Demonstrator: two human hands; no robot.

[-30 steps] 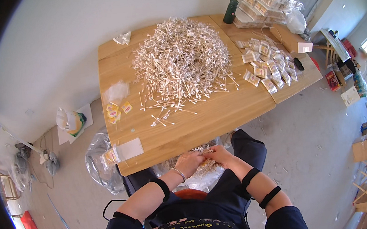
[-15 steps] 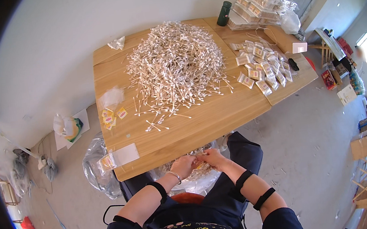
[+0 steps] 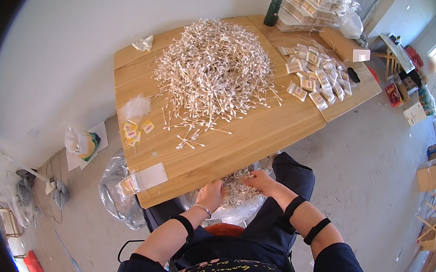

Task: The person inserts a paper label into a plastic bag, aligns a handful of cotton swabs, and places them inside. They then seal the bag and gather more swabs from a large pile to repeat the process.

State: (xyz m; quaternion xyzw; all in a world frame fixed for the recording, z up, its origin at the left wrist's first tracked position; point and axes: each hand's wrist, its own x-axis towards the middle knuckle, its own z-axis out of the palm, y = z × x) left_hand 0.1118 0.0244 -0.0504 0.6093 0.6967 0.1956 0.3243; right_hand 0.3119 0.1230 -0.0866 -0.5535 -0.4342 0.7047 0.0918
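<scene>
Table edge [image 3: 232, 162] over lap swabs [image 3: 234, 188]

Near edge: bare wood strip along the table [image 3: 261, 136] front, open for a reach from the lap.
Centre: swab heap [image 3: 214, 69] fills the middle, strays spilling toward the front.
Left side: free lane, broken by small packets [image 3: 134, 130] and a flat bag [image 3: 142, 179] at the corner.
Right side: filled packs [image 3: 314, 74] crowd the wood; dark bottle [image 3: 272, 11] and stacked boxes [image 3: 315, 1] block the far corner.
Lap: left hand [image 3: 210, 195] and right hand [image 3: 260, 181] sit tight under the table edge, in a bag of swabs [image 3: 235, 193].
</scene>
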